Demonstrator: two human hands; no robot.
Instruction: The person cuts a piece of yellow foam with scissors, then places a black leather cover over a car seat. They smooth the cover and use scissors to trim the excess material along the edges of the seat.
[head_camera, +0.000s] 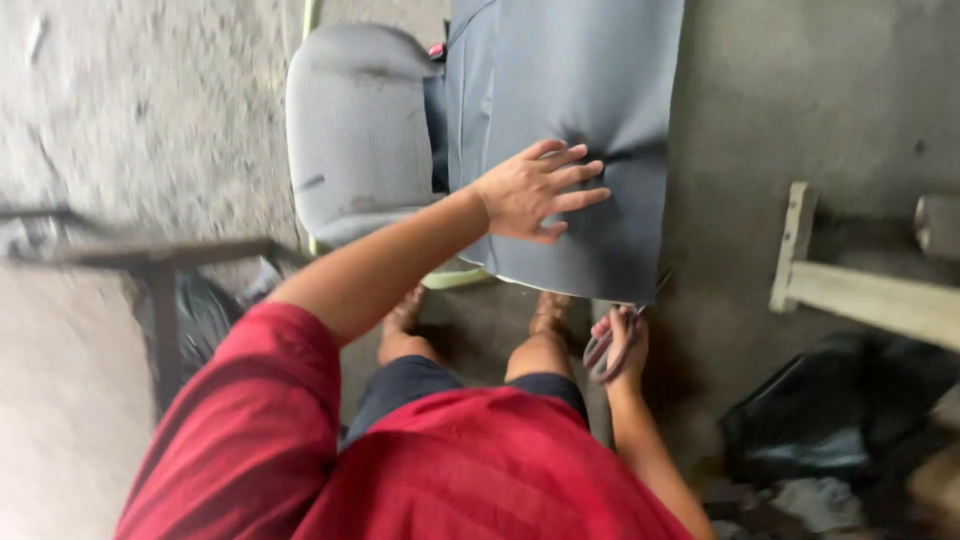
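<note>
Left hand (535, 190) lies flat, fingers spread, on the grey seat cover (570, 120) draped over the seat (355, 130). Right hand (618, 340) grips scissors (603, 350) at the cover's lower edge. I judge slack fabric could bunch and skew the cut.

scissors (612, 345) blades hidden behind cover (570, 120) edge, frame (150, 255) blurred
</note>
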